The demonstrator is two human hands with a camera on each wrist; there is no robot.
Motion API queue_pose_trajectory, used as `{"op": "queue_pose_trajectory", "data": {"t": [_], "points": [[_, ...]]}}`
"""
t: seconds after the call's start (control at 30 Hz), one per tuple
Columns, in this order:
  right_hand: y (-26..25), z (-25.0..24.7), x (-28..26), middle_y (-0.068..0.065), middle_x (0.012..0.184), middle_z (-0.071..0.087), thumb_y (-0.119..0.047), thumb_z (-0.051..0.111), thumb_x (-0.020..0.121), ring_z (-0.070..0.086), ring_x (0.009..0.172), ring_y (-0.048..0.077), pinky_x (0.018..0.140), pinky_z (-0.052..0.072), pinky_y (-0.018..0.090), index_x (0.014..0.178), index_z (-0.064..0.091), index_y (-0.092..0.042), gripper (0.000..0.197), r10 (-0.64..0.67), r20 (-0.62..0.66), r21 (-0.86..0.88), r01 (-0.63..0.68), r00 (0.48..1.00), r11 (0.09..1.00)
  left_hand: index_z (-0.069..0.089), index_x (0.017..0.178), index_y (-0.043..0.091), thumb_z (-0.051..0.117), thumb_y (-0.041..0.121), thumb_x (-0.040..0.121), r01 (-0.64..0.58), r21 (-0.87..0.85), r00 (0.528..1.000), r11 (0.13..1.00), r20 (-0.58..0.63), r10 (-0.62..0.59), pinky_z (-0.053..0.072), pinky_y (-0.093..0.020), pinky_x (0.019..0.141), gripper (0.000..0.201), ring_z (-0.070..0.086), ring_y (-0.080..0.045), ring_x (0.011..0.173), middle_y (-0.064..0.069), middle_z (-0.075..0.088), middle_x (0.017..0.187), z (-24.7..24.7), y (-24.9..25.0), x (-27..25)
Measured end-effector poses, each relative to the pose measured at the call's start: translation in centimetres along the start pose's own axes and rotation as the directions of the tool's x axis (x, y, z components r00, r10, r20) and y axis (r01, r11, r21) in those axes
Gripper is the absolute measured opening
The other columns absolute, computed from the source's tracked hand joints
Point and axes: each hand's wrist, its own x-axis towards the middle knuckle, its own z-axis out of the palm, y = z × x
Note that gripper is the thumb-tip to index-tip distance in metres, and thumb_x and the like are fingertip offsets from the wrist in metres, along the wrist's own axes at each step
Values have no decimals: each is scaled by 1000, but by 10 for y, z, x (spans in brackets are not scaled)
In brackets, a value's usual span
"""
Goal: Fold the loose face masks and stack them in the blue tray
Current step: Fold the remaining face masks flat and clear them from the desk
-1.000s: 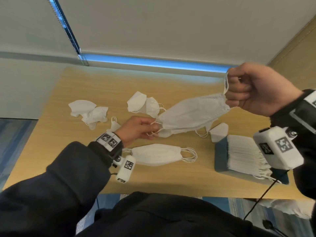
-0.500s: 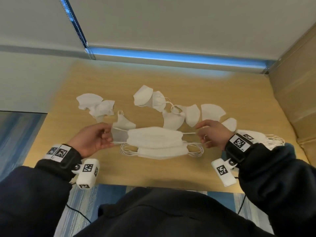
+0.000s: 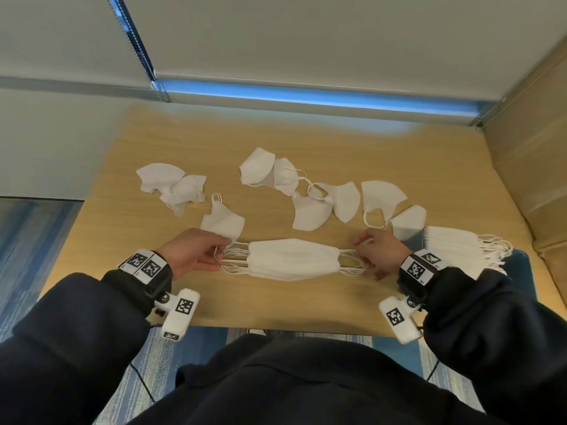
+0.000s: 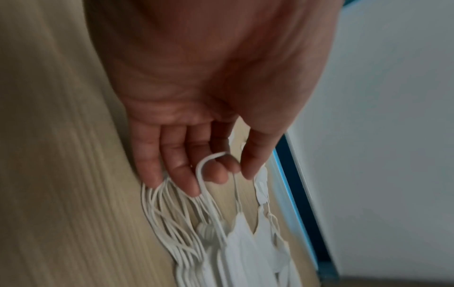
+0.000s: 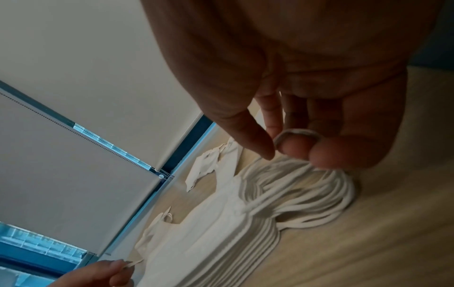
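Your left hand [image 3: 196, 254] and right hand [image 3: 379, 253] each pinch an ear loop, laying the folded mask [image 3: 293, 251] on the surface pile; next, release and grab a loose one.

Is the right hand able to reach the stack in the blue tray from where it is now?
Probably yes. The right hand lies just beside the tray stack, with nothing between them, but its fingers hold an ear loop of the top mask.
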Motion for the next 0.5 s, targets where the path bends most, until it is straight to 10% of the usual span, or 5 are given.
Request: {"op": "queue_pose_trajectory", "data": {"t": [0.1, 0.23, 0.37, 0.5], "points": [[-5, -1, -3, 4, 108, 66, -27, 69, 89, 65, 92, 23, 76, 59, 40, 114, 60, -23, 26, -153, -21, -263, 142, 988, 954, 74, 92, 15, 73, 31, 90, -126, 453, 975, 883, -108, 195, 57, -35, 79, 16, 73, -18, 79, -1, 76, 92, -4, 9, -1], [-23, 13, -14, 4, 144, 50, -39, 74, 85, 49, 130, 24, 107, 41, 36, 143, 48, -23, 66, -444, 152, -541, 450, 883, 711, 62, 126, 33, 74, 50, 84, -337, 843, 837, 419, 64, 544, 52, -32, 84, 47, 64, -11, 97, 15, 66, 114, 11, 22, -10], [-38, 46, -10, 5, 155, 41, -39, 84, 76, 44, 138, 26, 112, 39, 40, 158, 24, -23, 103, -438, 398, -612, 589, 806, 528, 38, 143, 31, 82, 50, 76, -551, 821, 787, 147, 453, 419, 44, -31, 95, 82, 49, -14, 122, 9, 46, 142, 56, 24, -2], [-38, 68, 1, 7, 145, 46, -22, 85, 73, 50, 127, 29, 99, 49, 41, 156, 22, -19, 104, -403, 442, -711, 587, 802, 388, 39, 126, 26, 83, 37, 76, -526, 846, 801, -86, 527, 283, 41, -33, 74, 67, 54, -21, 107, 2, 51, 127, 76, 17, 20]]}}
